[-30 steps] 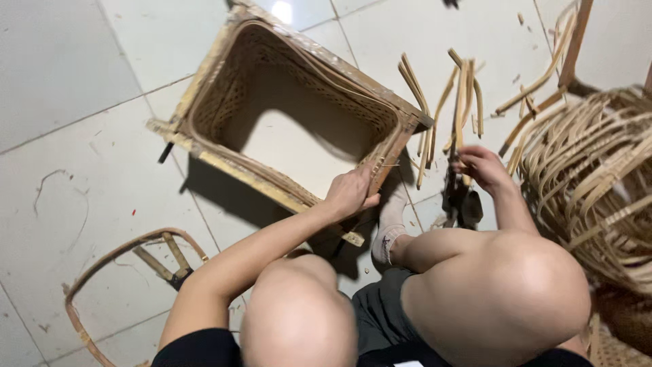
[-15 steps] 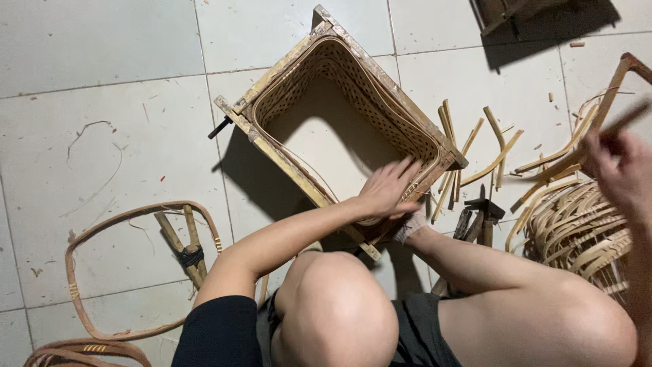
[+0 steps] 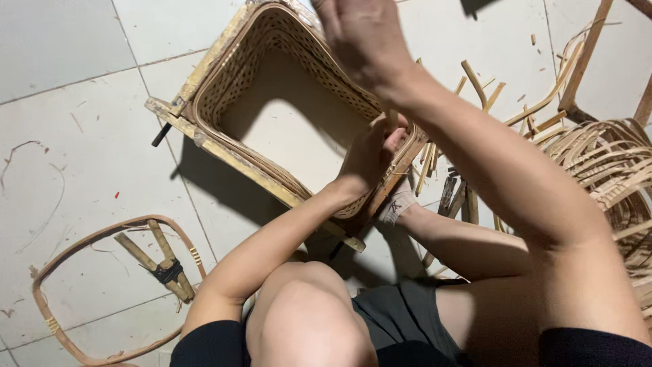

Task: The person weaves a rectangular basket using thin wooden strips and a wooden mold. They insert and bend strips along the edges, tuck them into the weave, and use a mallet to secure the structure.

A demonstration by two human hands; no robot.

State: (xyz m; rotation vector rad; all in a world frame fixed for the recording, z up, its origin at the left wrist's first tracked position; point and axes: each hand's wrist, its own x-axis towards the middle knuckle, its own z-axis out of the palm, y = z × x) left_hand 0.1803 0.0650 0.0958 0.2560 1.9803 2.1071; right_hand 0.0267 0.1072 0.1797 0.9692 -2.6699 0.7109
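A: Big woven basket (image 3: 272, 122) on its side on the tiled floor (image 3: 68, 47), open mouth up toward the camera, propped against a foot (image 3: 396, 204). Weaving at the near rim, by the look of it.

B: Left hand (image 3: 370, 160) clamped over that near rim, fingers curled around the edge, pinning it down. Close above, right hand (image 3: 360, 37) raised near the lens, blurred; appears closed on a thin cane strip (image 3: 392, 119) running down to the rim, but hard to tell for sure.

A: Next move, as a judgement: strip fed down into the rim beside the left fingers, basket held steady meanwhile. Needs a firm left grip and a straight pull.

B: Off to the right, a heap of split cane (image 3: 604, 177), loose sticks (image 3: 475, 81) scattered between heap and basket. Lower left, a bent cane hoop (image 3: 68, 258) with a bound crosspiece, well apart.

A: Compared with half a second back: right hand up from the heap side and now over the basket, across the view. Left hand unchanged on the rim. Basket nearer and larger in view.
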